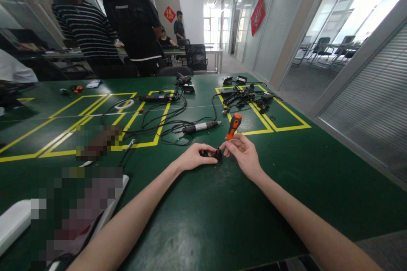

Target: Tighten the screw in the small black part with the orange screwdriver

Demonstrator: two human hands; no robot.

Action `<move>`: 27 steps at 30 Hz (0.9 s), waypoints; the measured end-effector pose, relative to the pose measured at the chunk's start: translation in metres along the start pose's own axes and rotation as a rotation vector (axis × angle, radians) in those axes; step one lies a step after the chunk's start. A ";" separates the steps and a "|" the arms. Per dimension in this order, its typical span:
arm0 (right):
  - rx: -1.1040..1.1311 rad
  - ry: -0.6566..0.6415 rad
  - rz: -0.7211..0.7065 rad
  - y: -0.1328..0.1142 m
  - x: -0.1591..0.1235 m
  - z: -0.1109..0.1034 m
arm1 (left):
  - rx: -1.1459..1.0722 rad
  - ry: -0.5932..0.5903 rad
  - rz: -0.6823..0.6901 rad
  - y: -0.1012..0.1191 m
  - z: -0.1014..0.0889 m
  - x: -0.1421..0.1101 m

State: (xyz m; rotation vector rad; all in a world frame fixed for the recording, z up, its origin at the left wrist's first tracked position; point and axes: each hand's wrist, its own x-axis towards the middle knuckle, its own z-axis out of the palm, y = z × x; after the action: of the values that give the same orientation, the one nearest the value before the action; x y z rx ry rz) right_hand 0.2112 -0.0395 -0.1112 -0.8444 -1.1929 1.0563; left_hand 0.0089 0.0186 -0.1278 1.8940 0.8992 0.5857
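Note:
Just above the green table, my left hand [197, 156] pinches a small black part [218, 156] between thumb and fingers; the part is too small to name exactly. Close to its right side is my right hand [244, 153], fingers curled, with a screwdriver [234, 125] in it. The screwdriver's orange and dark grey handle points up and leans slightly right, while its shaft is hidden by the fingers. My right fingertips are by the top of the black part; whether they touch it I cannot tell.
Beyond my hands lie a grey and black corded power tool [201, 127], a second corded tool [157, 98], a drill [182, 79] and a heap of black cabled parts [243, 96]. Yellow tape [159, 129] marks the green table [203, 216]. Several people stand or sit behind it.

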 end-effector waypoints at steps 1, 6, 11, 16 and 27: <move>-0.002 0.002 0.005 0.000 -0.001 0.000 | 0.001 -0.001 0.001 0.000 0.000 0.000; -0.065 0.006 0.027 -0.002 -0.001 0.002 | 0.002 -0.002 0.002 0.000 0.000 0.000; -0.086 0.011 0.012 -0.001 0.000 0.001 | 0.005 0.006 0.001 0.000 0.000 0.000; -0.039 0.008 0.026 0.002 -0.002 0.000 | 0.012 0.001 0.004 0.000 0.000 0.000; -0.095 0.000 0.043 -0.002 -0.001 0.001 | 0.017 0.006 0.010 -0.001 0.000 0.000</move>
State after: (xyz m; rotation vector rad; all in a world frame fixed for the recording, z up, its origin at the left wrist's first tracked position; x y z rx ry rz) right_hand 0.2103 -0.0412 -0.1099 -0.9474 -1.2375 1.0414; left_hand 0.0087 0.0194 -0.1289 1.9141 0.9015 0.5915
